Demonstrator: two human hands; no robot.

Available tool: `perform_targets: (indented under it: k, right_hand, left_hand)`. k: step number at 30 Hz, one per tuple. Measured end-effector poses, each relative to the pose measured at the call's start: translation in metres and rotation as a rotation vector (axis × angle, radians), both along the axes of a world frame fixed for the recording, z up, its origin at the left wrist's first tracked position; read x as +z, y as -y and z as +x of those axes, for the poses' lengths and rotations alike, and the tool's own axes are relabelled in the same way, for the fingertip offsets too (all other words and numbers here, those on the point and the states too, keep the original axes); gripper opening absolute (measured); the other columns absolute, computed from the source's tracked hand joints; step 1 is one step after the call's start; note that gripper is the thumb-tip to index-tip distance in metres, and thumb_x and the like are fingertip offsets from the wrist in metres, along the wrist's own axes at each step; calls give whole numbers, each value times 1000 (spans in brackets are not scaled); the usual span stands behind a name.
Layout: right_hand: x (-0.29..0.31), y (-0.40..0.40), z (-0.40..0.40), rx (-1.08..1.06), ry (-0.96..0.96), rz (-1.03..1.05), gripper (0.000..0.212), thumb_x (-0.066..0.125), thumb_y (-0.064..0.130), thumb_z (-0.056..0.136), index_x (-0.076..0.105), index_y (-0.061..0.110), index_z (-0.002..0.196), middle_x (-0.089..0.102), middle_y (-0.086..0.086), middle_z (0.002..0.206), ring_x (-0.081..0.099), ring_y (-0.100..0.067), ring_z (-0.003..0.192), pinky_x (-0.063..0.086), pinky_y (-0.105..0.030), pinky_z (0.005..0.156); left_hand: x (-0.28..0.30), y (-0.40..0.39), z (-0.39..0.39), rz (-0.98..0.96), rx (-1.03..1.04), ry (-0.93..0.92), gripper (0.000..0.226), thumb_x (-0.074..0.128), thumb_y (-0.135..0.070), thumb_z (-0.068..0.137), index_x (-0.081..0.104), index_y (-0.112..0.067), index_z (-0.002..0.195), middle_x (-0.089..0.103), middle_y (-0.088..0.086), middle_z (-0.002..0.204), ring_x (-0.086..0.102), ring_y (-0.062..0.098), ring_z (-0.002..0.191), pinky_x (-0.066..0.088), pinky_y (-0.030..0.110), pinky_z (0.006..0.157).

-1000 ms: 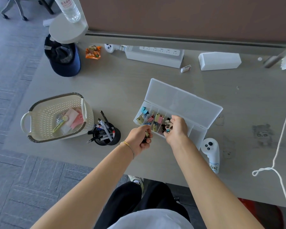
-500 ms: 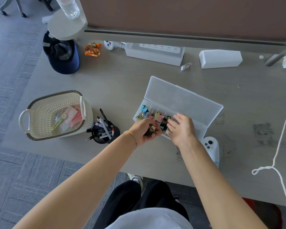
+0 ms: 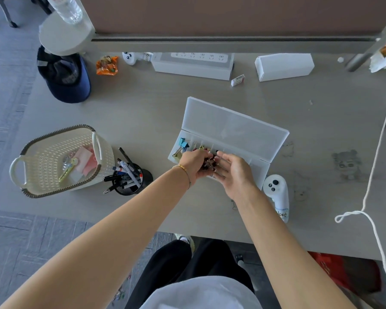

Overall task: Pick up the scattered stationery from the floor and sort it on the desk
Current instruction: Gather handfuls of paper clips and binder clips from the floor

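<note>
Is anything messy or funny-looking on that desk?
Yes. A torn scrap of white paper lies at the far right edge, a crumpled orange wrapper lies by the dark blue cap, and faint cartoon doodles are drawn on the grey desk.

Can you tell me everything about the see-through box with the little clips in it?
The clear plastic box lies on the grey desk, a bit slanted. Its frosted lid is swung fully open and lies back, away from the person. Thin walls split the inside into small compartments. Colourful binder clips, blue, yellow and pink, fill the ones on the left; those on the right look empty. The left hand holds a bunch of clips over the middle, and the right hand reaches in beside it.
</note>
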State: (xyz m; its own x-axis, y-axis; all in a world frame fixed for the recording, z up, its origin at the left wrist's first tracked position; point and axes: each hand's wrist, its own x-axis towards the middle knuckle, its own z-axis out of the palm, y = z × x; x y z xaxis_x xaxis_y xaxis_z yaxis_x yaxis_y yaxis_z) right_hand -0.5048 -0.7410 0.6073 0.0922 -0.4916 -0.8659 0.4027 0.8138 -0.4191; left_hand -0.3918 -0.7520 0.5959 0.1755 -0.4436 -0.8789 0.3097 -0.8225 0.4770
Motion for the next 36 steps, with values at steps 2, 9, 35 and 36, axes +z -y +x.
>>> perform_targets:
  k: [2, 9, 35, 36]
  right_hand:
    - [0, 0, -2, 9, -15, -14, 35, 48, 17, 100, 61, 7, 130, 64, -9, 130, 61, -22, 115, 47, -37, 103]
    - [-4, 4, -7, 5, -15, -26, 36, 49, 20, 100, 59, 9, 133, 59, -10, 139, 57, -23, 126, 43, -40, 111]
    - [3, 1, -13, 75, -24, -55, 31, 51, 23, 100, 62, 15, 128, 66, -8, 124, 62, -24, 118, 44, -41, 109]
    - [6, 1, -12, 121, -64, -90, 30, 50, 21, 100, 64, 15, 125, 69, -7, 120, 65, -22, 113, 45, -40, 106]
  left_hand:
    - [-2, 0, -1, -5, -3, 31, 7, 61, -8, 91, 65, -9, 96, 67, 12, 95, 66, 25, 84, 57, 31, 58]
    - [-5, 4, -5, 16, -9, 77, 8, 55, -7, 89, 62, -10, 92, 66, 10, 89, 65, 25, 83, 54, 29, 63]
    - [21, -6, -12, -77, -247, 212, 21, 51, -18, 92, 67, -7, 98, 64, 6, 89, 56, 22, 79, 44, 32, 73]
    - [24, -9, -12, -104, -287, 240, 24, 52, -19, 91, 69, -4, 98, 63, 5, 87, 55, 21, 78, 43, 31, 71]
